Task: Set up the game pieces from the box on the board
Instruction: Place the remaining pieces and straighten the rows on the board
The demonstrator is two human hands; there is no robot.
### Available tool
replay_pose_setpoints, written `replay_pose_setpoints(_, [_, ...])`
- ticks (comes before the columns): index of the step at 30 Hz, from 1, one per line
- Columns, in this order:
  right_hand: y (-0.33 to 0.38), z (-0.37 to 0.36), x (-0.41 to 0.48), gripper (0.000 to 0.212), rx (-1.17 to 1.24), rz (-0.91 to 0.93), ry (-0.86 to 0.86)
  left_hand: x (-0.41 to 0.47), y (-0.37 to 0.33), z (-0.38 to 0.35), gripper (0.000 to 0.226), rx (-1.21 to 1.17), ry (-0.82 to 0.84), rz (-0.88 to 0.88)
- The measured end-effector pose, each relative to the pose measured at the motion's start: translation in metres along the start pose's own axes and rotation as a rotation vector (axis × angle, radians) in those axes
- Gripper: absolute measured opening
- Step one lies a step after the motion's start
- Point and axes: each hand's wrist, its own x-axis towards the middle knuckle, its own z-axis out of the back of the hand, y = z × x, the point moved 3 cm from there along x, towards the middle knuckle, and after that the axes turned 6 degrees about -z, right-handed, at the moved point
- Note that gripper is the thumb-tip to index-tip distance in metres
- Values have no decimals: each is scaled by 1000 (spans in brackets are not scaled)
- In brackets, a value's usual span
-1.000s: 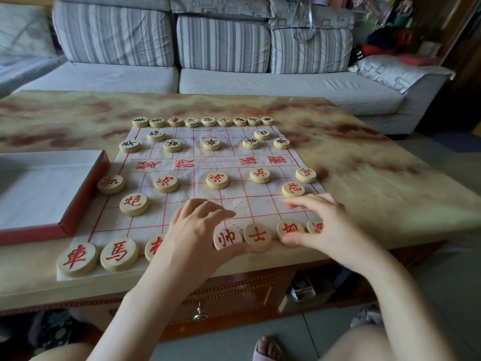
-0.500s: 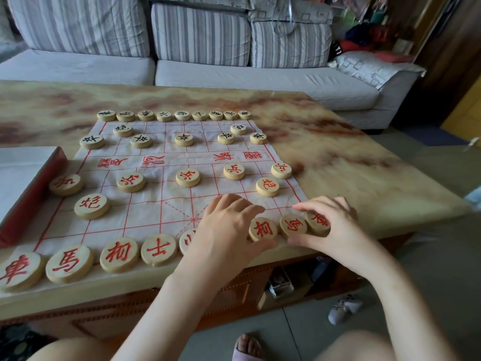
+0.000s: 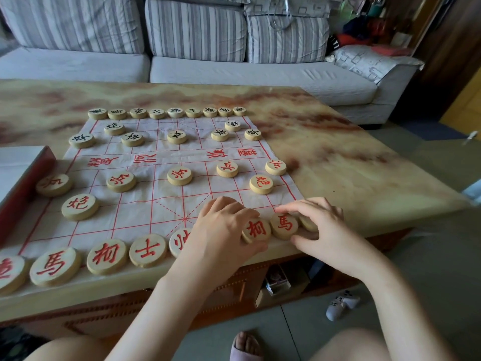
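Observation:
A white cloth board [image 3: 161, 204] with red grid lines lies on the table. Round wooden pieces with black characters fill its far rows [image 3: 175, 112]; red-character pieces stand on the near half. My left hand [image 3: 223, 230] rests over the near row, fingers touching the red elephant piece [image 3: 256, 229] and hiding a piece beneath the palm. My right hand [image 3: 316, 227] pinches the red horse piece [image 3: 284, 225] between finger and thumb, with the corner piece [image 3: 308, 223] partly under its fingers. The box [image 3: 23, 178], red-walled, sits at the left edge.
The marbled table's [image 3: 338, 157] near edge runs just under the front row of pieces. A striped sofa [image 3: 195, 48] stands behind it. Below are the table's drawers, a slippered foot [image 3: 244, 346] and a white sock [image 3: 341, 304] on the floor.
The view has swung left to right along the near row. Both hands slid right along that row, from the general and advisor pieces to the elephant, horse and corner pieces.

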Motion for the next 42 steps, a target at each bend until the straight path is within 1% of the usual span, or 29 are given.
replay_pose_setpoints(3, [2,-1,0,53,40,-3,31,0,0,0,58,-11,-13,9])
replay_pose_setpoints(6, [1,-4,2,59,53,-25,16,0,1,-1,57,-14,-15,9])
replay_pose_setpoints(10, [-5,-6,5,54,54,-64,5,-1,2,-2,56,-19,-20,8])
replay_pose_setpoints(14, [-8,-6,3,59,47,-46,27,-1,2,-1,56,-25,-23,12])
replay_pose_setpoints(16, [-16,1,2,62,113,-90,6,-1,3,-2,56,-27,-18,10])
replay_pose_setpoints(18, [-31,11,1,63,197,-164,-54,-2,3,-2,55,-30,-18,11])
replay_pose_setpoints(21, [-47,18,-2,54,230,-195,-114,-2,4,-3,55,-36,-19,17])
replay_pose_setpoints(28, [-54,9,4,41,203,-215,-113,-1,4,-4,55,-38,-20,22])
replay_pose_setpoints(30, [-54,9,4,39,184,-207,-89,-1,4,-4,55,-38,-17,23])
replay_pose_setpoints(32, [-52,8,3,44,185,-173,2,-2,4,-3,55,-42,-18,25])
replay_pose_setpoints(34, [-52,8,1,59,217,-154,82,-2,4,-3,56,-41,-15,26])
replay_pose_setpoints(36, [-52,9,-1,70,266,-169,93,-2,4,-4,56,-38,-16,26])
replay_pose_setpoints(37, [-52,10,-2,69,291,-188,85,-2,4,-4,56,-40,-19,26])
replay_pose_setpoints(40, [-54,11,-1,54,307,-204,23,-3,4,-3,55,-43,-27,23])
replay_pose_setpoints(42, [-56,9,2,49,296,-217,-38,-2,4,-4,55,-39,-27,23])
